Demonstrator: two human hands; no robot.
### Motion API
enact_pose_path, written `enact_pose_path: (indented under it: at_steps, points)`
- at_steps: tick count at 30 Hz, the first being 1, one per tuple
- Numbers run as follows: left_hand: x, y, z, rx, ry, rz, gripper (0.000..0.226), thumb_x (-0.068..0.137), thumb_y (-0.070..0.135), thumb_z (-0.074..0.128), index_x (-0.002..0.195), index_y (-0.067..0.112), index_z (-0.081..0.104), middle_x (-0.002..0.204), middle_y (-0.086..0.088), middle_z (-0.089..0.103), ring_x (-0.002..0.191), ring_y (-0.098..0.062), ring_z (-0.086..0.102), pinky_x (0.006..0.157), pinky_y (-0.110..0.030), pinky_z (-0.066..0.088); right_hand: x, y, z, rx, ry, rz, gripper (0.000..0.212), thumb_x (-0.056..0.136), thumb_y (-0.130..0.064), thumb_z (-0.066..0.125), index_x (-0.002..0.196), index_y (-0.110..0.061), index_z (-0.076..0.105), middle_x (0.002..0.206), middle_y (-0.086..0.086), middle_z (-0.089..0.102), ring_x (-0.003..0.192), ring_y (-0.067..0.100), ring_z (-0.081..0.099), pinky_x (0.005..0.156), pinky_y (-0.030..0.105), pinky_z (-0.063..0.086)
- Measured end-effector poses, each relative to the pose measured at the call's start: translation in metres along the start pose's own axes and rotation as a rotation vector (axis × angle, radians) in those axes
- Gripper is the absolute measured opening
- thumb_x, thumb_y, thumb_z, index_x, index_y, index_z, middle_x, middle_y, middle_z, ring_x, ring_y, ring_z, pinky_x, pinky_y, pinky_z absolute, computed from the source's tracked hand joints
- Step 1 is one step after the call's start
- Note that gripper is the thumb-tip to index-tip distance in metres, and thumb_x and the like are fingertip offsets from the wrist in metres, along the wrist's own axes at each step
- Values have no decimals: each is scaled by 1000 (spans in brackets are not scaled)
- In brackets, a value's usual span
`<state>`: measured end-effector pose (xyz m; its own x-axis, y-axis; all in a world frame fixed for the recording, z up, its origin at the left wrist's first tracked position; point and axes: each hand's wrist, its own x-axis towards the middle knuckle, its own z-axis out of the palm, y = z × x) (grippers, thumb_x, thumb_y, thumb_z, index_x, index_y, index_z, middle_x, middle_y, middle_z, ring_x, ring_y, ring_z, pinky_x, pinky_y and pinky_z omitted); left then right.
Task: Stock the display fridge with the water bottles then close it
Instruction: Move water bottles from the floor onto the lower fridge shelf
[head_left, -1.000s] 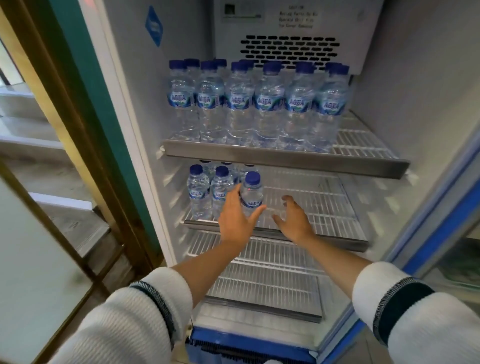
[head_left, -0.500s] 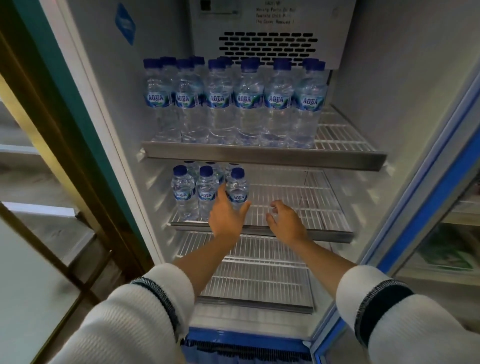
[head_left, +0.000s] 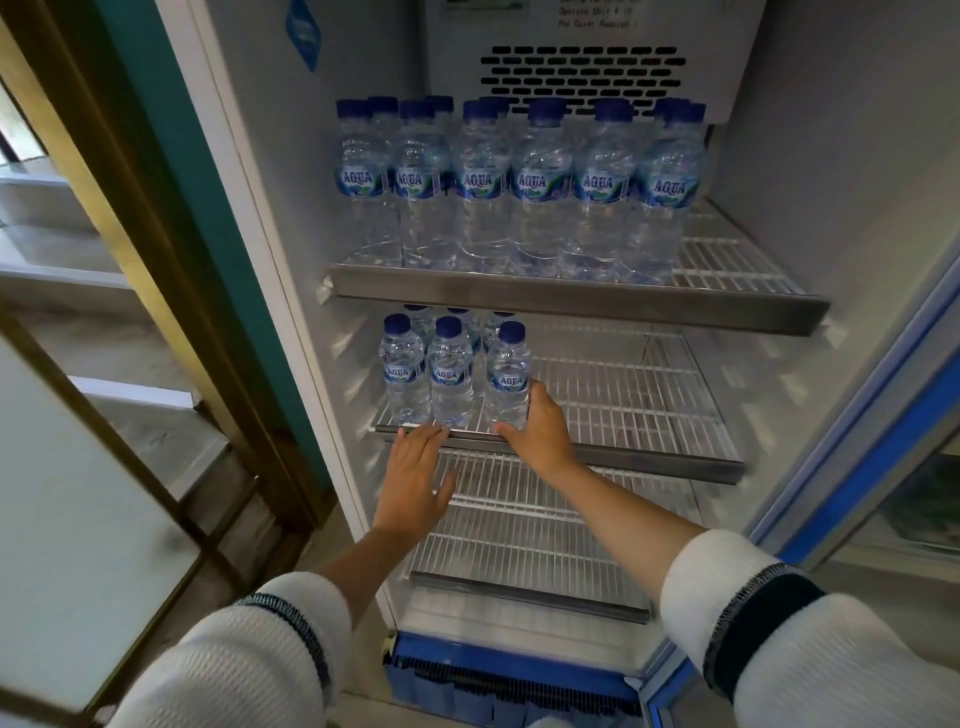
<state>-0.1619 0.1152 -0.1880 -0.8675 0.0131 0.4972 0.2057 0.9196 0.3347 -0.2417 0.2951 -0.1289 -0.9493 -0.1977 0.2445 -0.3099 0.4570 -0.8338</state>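
— So where were the hands?

— My left hand (head_left: 415, 475) lay flat, fingers straight, its tips at the front rail of the middle shelf (head_left: 649, 457), holding nothing. My right hand (head_left: 540, 434) rested against the rightmost front bottle (head_left: 508, 382) there, thumb along the rail below it; I couldn't tell whether the fingers curled round it or only touched.

— And the water bottles?

— Small bottles stood upright in rows of three at the left end of that shelf. The top shelf (head_left: 571, 299) carried a full row of larger bottles (head_left: 535, 192), more behind. The fridge door (head_left: 883, 415) stood open on the right.
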Motion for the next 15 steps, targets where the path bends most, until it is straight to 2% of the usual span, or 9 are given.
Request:
enact_pose_path:
  at_steps: [3,6,9,15]
  points:
    - [-7,-4,-5,88,-139,3,81,88,28,64,152,16,17,159,-4,20,148,-20,9,121,-47,7,0,2,6,-34,59,-11,56,77,-15,79,124,-8,49,120,10,62,108,23,61,91,28,48]
    - [-10,0,-8,167,-256,-23,92,90,30,60,153,17,-7,161,-1,-8,146,-16,-19,120,-42,-6,3,3,10,-66,72,-24,57,77,-18,80,124,-9,49,119,9,62,108,22,61,92,32,50]
    - [-11,4,-8,304,-336,-47,103,90,38,57,148,16,-25,158,-3,-26,142,-20,-31,119,-46,-9,5,4,15,-95,70,-34,60,77,-21,80,127,-11,47,121,7,61,110,22,60,96,38,50]
    - [-10,4,-8,351,-430,-67,113,87,45,59,143,16,-34,152,-4,-39,138,-22,-39,117,-52,-9,9,6,18,-125,48,-26,60,78,-28,79,126,-15,45,120,4,61,109,19,60,95,39,51]
